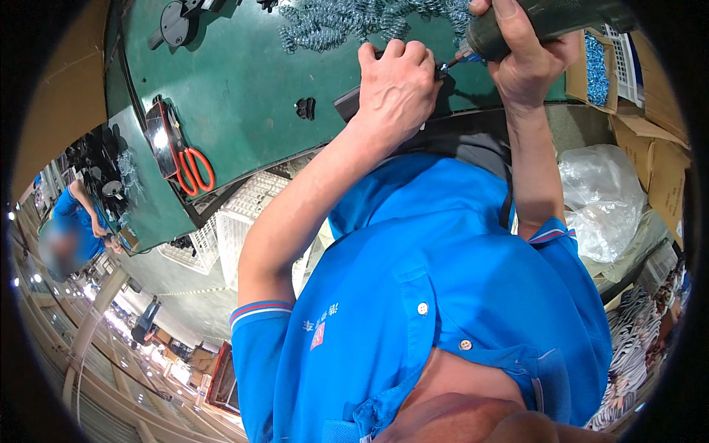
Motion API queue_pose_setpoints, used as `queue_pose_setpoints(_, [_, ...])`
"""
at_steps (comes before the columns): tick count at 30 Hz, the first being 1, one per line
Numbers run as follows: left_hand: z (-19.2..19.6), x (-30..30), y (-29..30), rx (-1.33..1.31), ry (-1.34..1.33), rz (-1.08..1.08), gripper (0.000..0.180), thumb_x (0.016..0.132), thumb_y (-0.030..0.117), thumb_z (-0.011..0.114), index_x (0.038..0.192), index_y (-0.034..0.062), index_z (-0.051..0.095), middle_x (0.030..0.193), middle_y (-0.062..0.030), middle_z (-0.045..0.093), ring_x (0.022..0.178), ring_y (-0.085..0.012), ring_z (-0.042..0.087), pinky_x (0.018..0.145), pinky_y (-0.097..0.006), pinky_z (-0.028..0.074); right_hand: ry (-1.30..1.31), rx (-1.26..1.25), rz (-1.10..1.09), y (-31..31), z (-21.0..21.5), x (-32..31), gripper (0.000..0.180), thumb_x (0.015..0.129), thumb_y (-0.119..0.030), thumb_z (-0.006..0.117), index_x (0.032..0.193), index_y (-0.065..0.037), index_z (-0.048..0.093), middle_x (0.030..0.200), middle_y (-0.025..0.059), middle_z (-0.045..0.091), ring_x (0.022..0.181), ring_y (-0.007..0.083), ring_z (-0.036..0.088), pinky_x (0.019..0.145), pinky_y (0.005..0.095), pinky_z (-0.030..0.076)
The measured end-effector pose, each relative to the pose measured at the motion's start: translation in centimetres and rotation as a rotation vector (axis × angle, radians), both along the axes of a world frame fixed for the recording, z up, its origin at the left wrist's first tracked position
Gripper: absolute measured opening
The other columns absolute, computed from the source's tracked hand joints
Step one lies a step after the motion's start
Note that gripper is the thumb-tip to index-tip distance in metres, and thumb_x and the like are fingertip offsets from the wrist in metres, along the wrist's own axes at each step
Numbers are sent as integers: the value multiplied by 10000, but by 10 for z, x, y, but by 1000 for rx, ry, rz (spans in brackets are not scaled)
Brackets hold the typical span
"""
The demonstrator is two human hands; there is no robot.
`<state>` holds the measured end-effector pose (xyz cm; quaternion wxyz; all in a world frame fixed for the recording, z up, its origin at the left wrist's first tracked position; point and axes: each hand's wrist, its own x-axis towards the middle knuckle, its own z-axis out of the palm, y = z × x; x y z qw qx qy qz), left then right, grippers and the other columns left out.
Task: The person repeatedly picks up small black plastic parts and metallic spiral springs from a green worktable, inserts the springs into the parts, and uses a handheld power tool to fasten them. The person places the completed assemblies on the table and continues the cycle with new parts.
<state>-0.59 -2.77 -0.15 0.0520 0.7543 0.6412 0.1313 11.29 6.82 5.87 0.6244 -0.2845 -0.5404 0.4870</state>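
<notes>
My left hand (pixel 395 88) is closed on a small dark part (pixel 346 103) at the near edge of the green worktable (pixel 244 81). My right hand (pixel 526 55) grips a dark green power screwdriver (pixel 550 21). Its bit tip (pixel 447 66) touches the part right beside my left fingers. The part is mostly hidden under my left hand. A heap of several silvery coiled springs (pixel 343 22) lies just beyond both hands. My blue shirt fills the lower middle of the view.
Red-handled scissors (pixel 194 171) and a black tool (pixel 159 133) lie at the table's left edge, and a small black piece (pixel 305 108) mid-table. White crates (pixel 244 214) stand under the table. Cardboard boxes (pixel 657 159) and a clear plastic bag (pixel 602 199) are on the right. A co-worker in blue (pixel 74 225) works far left.
</notes>
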Motion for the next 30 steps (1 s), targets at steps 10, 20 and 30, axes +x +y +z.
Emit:
queue_pose_setpoints(10, [-4, 1, 0, 14, 0, 15, 328, 736, 273, 740, 1002, 102, 653, 928, -26, 574, 925, -219, 563, 815, -436, 380, -66, -7, -45, -5, -5, -6, 126, 826, -22, 625, 940, 24, 598, 811, 67, 610, 711, 131, 600, 662, 267, 497])
queue_pose_setpoints(20, [-17, 1, -1, 137, -57, 45, 150, 734, 232, 662, 806, 101, 660, 830, -27, 570, 856, -208, 575, 757, -469, 366, -122, 286, 324, -9, -45, 3, 382, 747, 159, 567, 1096, 18, 499, 954, 145, 596, 782, 205, 617, 719, 333, 536])
queue_pose_setpoints(30, [-7, -2, -4, 79, -80, 19, 220, 741, 218, 668, 943, 134, 647, 866, -21, 561, 902, -214, 559, 755, -458, 360, 8, 217, 665, -5, -41, -2, 461, 754, 6, 730, 1161, 18, 515, 981, 46, 610, 866, 137, 596, 846, 264, 464])
